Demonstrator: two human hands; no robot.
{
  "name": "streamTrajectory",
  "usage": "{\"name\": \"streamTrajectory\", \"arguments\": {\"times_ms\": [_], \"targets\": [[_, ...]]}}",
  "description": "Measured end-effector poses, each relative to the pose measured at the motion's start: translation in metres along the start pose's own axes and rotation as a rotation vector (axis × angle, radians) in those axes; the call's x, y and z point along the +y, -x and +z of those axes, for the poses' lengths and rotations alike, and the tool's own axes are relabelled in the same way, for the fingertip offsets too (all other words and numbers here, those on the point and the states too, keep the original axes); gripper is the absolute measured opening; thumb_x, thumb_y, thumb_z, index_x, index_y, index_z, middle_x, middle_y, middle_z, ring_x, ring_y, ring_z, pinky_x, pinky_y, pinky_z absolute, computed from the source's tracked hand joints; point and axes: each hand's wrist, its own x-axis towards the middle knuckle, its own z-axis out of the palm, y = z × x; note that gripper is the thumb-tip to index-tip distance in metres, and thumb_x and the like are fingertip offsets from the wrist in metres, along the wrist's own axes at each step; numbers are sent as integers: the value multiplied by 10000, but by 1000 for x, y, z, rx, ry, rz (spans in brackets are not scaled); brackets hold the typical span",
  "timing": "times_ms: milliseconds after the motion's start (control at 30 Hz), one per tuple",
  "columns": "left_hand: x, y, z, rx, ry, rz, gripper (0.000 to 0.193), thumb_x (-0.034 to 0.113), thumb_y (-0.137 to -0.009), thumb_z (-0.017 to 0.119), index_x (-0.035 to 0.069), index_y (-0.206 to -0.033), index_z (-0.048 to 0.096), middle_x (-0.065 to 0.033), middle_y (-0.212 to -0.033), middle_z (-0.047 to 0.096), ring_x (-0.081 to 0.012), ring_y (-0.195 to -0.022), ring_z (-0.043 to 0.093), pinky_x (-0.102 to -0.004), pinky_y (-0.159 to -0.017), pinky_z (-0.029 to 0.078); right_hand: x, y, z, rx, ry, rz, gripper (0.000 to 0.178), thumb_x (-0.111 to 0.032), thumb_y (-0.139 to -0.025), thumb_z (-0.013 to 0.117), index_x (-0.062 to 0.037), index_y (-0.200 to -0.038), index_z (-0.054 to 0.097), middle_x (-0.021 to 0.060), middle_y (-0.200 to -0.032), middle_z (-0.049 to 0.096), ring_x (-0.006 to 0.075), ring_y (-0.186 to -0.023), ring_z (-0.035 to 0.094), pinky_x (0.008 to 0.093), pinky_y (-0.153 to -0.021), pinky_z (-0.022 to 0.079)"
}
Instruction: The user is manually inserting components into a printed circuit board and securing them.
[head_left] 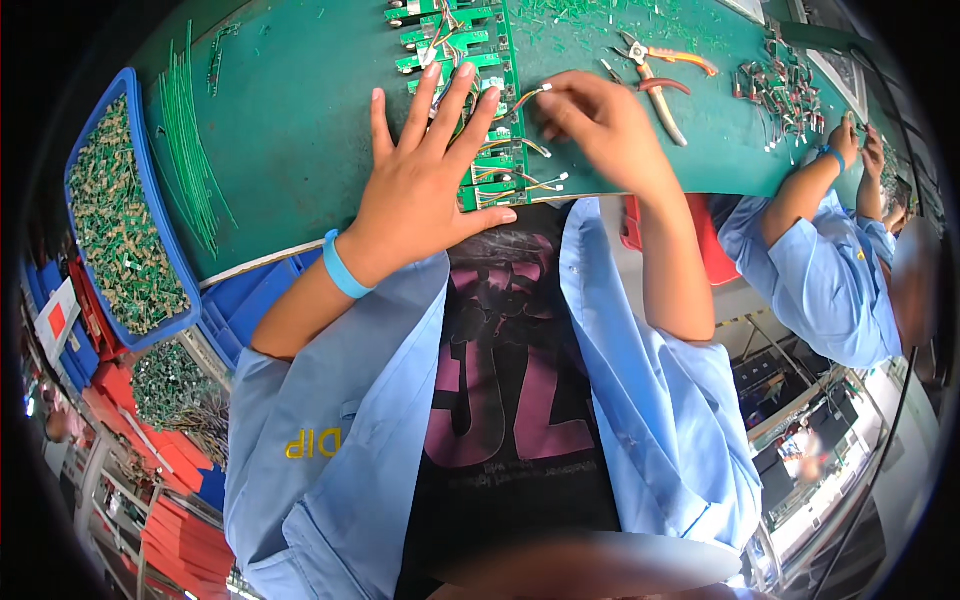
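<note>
My left hand (430, 165) lies with fingers spread over a panel of small green circuit boards (515, 75) at the bench's near edge. Its fingers cover part of the boards, and its thumb points right along the lower end. Thin multicoloured wire leads (530, 182) with white plugs stick out from the panel's right side. Just right of the panel, my right hand (605, 125) has its fingers curled and thumb drawn in. A white plug (545, 88) on one lead sits at its fingertips; whether anything is pinched inside is hidden.
Orange-handled pliers or cutters (655, 75) lie to the right, before a pile of wired parts (780, 95). Green strips (185, 150) and a blue bin (150, 210) of small boards are on the left. At far right, a co-worker's hands (850, 145) work at the same bench.
</note>
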Motion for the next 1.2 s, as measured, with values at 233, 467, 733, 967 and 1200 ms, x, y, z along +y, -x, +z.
{"name": "streamTrajectory", "arguments": {"times_ms": [233,467,733,967,1200], "targets": [[-5,-1,2,-11,0,12,1162,575,-766,901,141,-1722,403,-158,-1841,232,-423,-1700,167,-828,-1240,154,-1,-27,-3,-339,-665,321,215,-131,-1083,637,37,-987,733,85,-809,733,126,-611,639,249,-621,553],[-4,-2,3,-17,27,7,1155,566,-762,904,141,-1718,414,-171,-1840,227,-437,-1699,158,-827,-1239,161,-17,-17,-5,-415,-267,285,288,-153,-1072,634,-1,-846,726,48,-692,696,119,-530,580,294,-534,493],[-2,-4,5,-25,52,2,1143,539,-771,909,130,-1717,414,-193,-1838,215,-447,-1699,145,-828,-1240,152,-40,-2,29,-72,238,181,313,-210,-991,693,-9,-751,707,82,-625,649,187,-493,557,377,-513,444],[-6,-3,0,-63,52,0,1145,552,-804,883,127,-1738,373,-214,-1845,177,-473,-1701,117,-823,-1247,117,-57,2,36,164,572,87,289,-232,-912,706,-4,-735,727,151,-617,647,322,-522,580,422,-537,481],[-1,-2,4,-28,89,-16,1150,520,-775,911,129,-1726,396,-194,-1844,201,-462,-1700,134,-846,-1231,125,-49,9,32,67,425,157,263,-202,-915,700,8,-756,700,129,-615,618,277,-527,510,410,-558,468]]}}
